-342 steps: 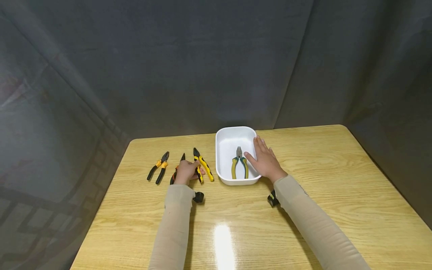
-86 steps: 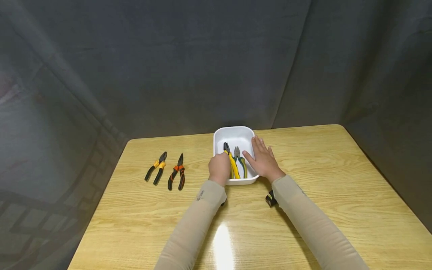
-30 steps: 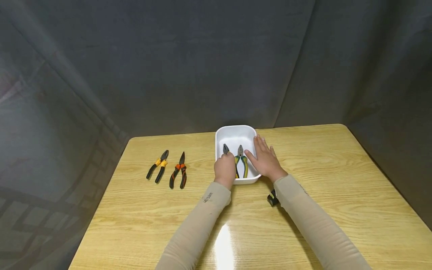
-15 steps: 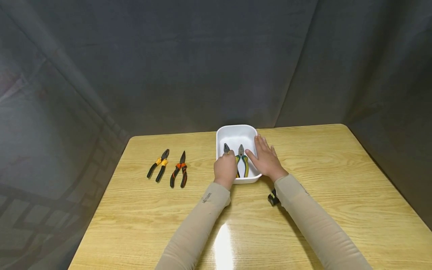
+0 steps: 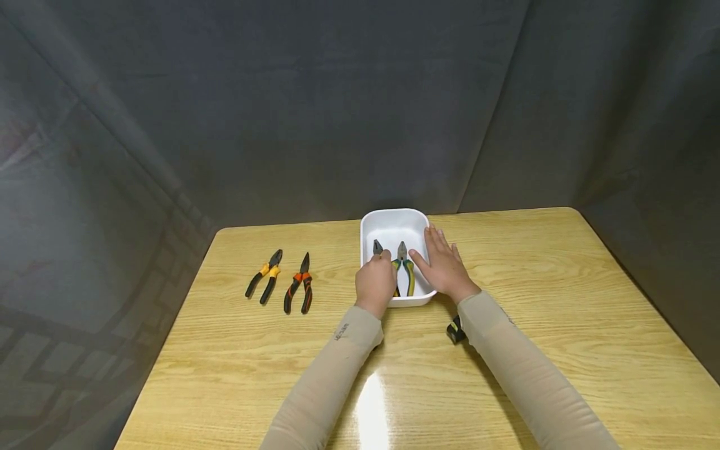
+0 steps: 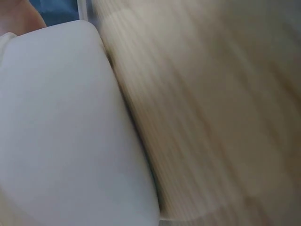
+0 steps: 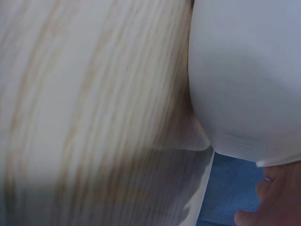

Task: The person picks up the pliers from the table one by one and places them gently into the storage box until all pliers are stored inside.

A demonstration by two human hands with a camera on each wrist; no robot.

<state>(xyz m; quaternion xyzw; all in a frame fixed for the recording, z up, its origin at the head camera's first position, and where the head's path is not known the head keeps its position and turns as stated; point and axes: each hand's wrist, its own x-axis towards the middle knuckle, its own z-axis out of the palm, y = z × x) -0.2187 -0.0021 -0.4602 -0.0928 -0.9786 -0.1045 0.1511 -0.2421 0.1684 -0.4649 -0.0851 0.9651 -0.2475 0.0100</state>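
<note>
In the head view a white tray (image 5: 371,219) stands at the back middle of the table. My left hand (image 5: 375,280) reaches over its left rim, fingers curled round yellow-and-black pliers (image 5: 377,247). Only their grey head and a bit of handle show; the fist hides the rest. Beside them in the tray lie green-and-yellow pliers (image 5: 410,278), head pointing away. With fingers straight and thumb spread, my right hand (image 5: 447,270) rests on the tray's right rim. The tray's white outer wall (image 6: 70,122) fills much of the left wrist view.
Left of the tray, two more pliers lie on the wooden table (image 5: 225,375): a yellow-and-black pair (image 5: 264,278) and orange-and-black long-nose pliers (image 5: 299,284). A dark grey curtain (image 5: 337,112) hangs behind the table.
Since the oldest frame, my left hand has carried the yellow-and-black pliers from the table rightward into the tray. Over the last second both hands have stayed almost still.
</note>
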